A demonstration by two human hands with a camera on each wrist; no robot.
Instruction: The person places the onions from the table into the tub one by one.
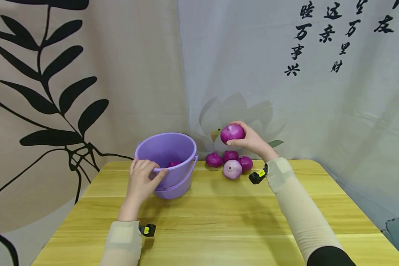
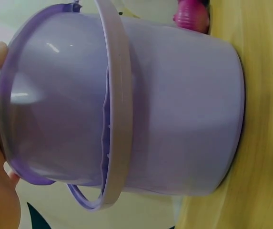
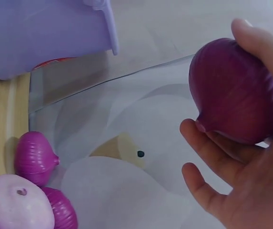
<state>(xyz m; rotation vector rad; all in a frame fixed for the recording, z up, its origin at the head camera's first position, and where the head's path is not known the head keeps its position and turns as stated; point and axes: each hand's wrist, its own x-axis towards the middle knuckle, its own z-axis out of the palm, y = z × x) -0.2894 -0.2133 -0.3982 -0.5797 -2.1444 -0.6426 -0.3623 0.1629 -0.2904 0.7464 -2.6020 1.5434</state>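
Right hand (image 1: 253, 142): fingers curled round an onion (image 1: 232, 133). Left hand (image 1: 141, 181): fingers pinch the bucket (image 1: 174, 180). I judge loading in hand; next calls for carrying frame-left.

Characters (image 1: 327, 34) on curtain (image 1: 239, 55), 睦万事兴, 远亲, 生万里财, 友

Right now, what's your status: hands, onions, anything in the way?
Left hand gripping purple plastic bucket by rim. Right hand holding round purple onion, raised. Four loose onions lower, on wooden table. Nothing visible between held onion and bucket.
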